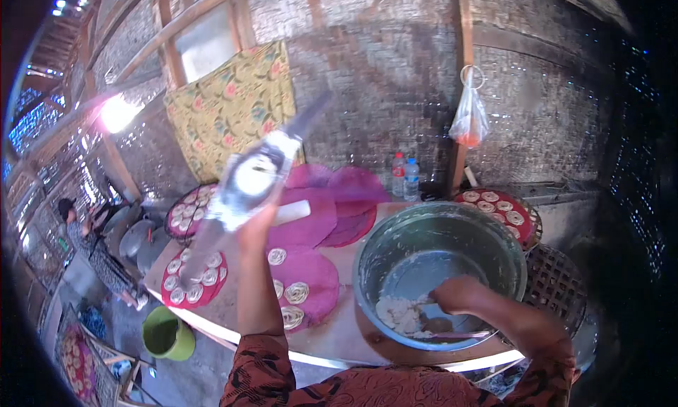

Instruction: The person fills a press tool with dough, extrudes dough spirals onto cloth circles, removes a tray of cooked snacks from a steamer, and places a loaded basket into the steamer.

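My left hand (258, 227) is raised over the table, wrapped round a shiny metal tool (258, 174) that is blurred and tilted. Inside a large green-grey basin (424, 227), my right hand (453, 295) has its fingers curled down at a pale, lumpy dough (400, 314); what they hold is hidden. A brown rounded piece (436, 325) lies just under that hand, beside a flat stick (462, 335) near the basin's front wall. Left of the basin, pale coiled rounds (297, 292) rest on a pink round sheet (321, 273).
More coils lie on a red round mat (192, 296) at the left and on another (514, 216) behind the basin. Two bottles (411, 179) stand by the wall. A green bucket (169, 336) is on the floor. Another person (99, 251) stands at far left.
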Demonstrator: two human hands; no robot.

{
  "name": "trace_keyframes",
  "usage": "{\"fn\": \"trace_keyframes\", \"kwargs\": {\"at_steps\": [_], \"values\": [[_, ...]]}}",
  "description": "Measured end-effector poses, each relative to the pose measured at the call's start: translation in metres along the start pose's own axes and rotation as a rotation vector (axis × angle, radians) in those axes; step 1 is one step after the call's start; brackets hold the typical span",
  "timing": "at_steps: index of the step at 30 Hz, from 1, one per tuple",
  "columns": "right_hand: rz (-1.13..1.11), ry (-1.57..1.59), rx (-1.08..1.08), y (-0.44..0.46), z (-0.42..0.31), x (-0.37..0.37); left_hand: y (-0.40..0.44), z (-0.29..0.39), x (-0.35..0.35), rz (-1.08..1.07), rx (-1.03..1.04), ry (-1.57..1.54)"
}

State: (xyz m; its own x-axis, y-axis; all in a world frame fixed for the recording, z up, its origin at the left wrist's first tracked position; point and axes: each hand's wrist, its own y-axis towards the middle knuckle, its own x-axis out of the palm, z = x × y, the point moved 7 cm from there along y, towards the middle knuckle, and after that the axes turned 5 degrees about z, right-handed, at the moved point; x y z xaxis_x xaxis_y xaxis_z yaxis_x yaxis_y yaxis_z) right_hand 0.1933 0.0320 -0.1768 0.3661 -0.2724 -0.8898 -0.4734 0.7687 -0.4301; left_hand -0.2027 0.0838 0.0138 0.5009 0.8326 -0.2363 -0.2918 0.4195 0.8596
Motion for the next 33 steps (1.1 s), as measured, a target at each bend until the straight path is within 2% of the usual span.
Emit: {"fn": "trace_keyframes", "kwargs": {"at_steps": [2,4,5,6,8,10,11,14,15,16,18,19,20,21,22,23,24,25,26,27,28,29,31,32,33], "values": [[0.027,0.014,0.017,0.033,-0.004,0.026,0.003,-0.004,-0.042,0.131,-0.106,-0.334],[0.047,0.074,0.011,0.016,-0.009,-0.003,0.009,0.006,-0.082,0.369,-0.223,-1.0],[0.08,0.144,0.013,0.007,-0.011,-0.026,0.013,-0.005,-0.086,0.382,-0.338,-1.198],[0.081,0.123,-0.003,0.003,-0.016,-0.045,0.014,-0.007,-0.091,0.379,-0.377,-1.357],[0.35,0.174,-0.13,-0.001,-0.04,-0.097,0.01,-0.011,-0.089,0.329,-0.488,-1.548],[0.511,0.555,-0.42,-0.002,-0.082,-0.143,0.004,-0.025,-0.067,0.153,-0.603,-1.728],[0.504,0.556,-0.421,0.008,-0.105,-0.151,-0.002,-0.032,-0.052,0.096,-0.69,-1.851],[-0.116,1.833,-0.353,0.049,-0.179,-0.157,-0.017,-0.045,-0.017,0.053,-0.872,-2.015],[-0.109,1.842,-0.348,0.063,-0.187,-0.156,-0.019,-0.047,-0.01,0.045,-0.909,-2.049],[-0.49,2.043,-0.654,0.063,-0.219,-0.164,-0.021,-0.052,-0.005,0.063,-0.956,-2.076],[-0.685,2.238,-0.576,0.058,-0.244,-0.169,-0.016,-0.062,-0.001,0.013,-0.987,-2.029],[-0.683,2.246,-0.557,0.063,-0.249,-0.168,-0.017,-0.07,-0.001,-0.029,-1.015,-1.973],[-0.792,2.334,-0.528,0.064,-0.252,-0.162,-0.026,-0.094,-0.007,0.006,-1.125,-1.783],[-0.903,2.417,-0.497,0.065,-0.253,-0.16,-0.033,-0.111,-0.012,0.01,-1.141,-1.789],[-0.728,2.43,-0.352,0.067,-0.247,-0.161,-0.04,-0.14,-0.026,0.047,-1.01,-1.34],[-0.73,2.433,-0.328,0.064,-0.246,-0.167,-0.046,-0.164,-0.038,-0.056,-0.791,-0.927],[-0.349,2.376,-0.215,0.071,-0.227,-0.173,-0.053,-0.187,-0.05,-0.096,-0.599,-0.488],[0.011,2.276,-0.1,0.077,-0.209,-0.179,-0.06,-0.193,-0.053,-0.263,-0.318,-0.085],[0.009,2.291,-0.071,0.084,-0.209,-0.18,-0.07,-0.185,-0.06,-0.196,-0.041,-0.069],[0.275,2.078,0.003,0.092,-0.196,-0.183,-0.081,-0.178,-0.063,-0.232,0.005,-0.149],[0.509,1.841,0.078,0.093,-0.186,-0.187,-0.087,-0.171,-0.061,-0.312,-0.034,-0.276],[0.504,1.852,0.117,0.095,-0.192,-0.19,-0.093,-0.163,-0.059,-0.399,-0.091,-0.395],[0.812,1.522,-0.044,0.089,-0.208,-0.225,-0.098,-0.144,-0.058,-0.553,-0.187,-0.59],[0.818,1.526,-0.019,0.093,-0.212,-0.224,-0.099,-0.136,-0.059,-0.627,-0.221,-0.664],[1.055,1.17,-0.139,0.087,-0.221,-0.238,-0.1,-0.129,-0.061,-0.704,-0.25,-0.724]]}}
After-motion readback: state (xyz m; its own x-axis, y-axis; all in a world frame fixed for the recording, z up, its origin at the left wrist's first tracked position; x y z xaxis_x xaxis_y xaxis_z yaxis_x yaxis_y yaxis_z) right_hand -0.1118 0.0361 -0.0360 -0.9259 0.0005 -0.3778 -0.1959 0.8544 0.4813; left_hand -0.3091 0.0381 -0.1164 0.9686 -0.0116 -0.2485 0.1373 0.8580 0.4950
